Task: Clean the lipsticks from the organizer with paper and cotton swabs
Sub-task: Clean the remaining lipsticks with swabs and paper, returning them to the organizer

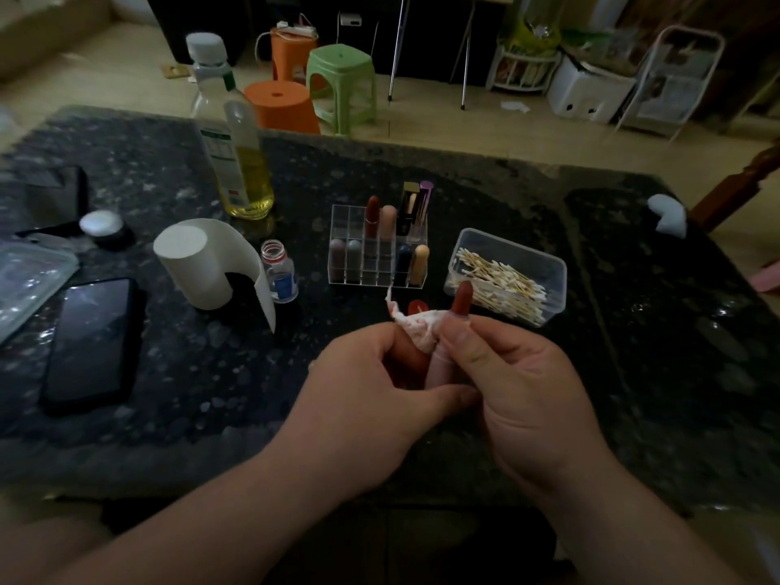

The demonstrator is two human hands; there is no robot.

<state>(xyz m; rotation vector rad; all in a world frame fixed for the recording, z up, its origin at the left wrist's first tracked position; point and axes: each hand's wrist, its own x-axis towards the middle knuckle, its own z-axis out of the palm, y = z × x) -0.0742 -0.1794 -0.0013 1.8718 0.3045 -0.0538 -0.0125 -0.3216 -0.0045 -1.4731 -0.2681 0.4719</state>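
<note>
Paper roll [198, 263] on its side at left of the dark table [190, 407], loose end hanging. Clear organizer [342, 221] at centre, with capped lipsticks [372, 215] standing upright in rear and front cells. Nearer, above the table, left hand [367, 394] curled round the pink tube of a held lipstick [462, 297]: long axis near upright, red tip up and leaning right. Right hand [519, 373] pinching red-stained paper [418, 327] against its neck. Plastic box [558, 285] at right, holding a heap of cotton swabs [498, 280].
</note>
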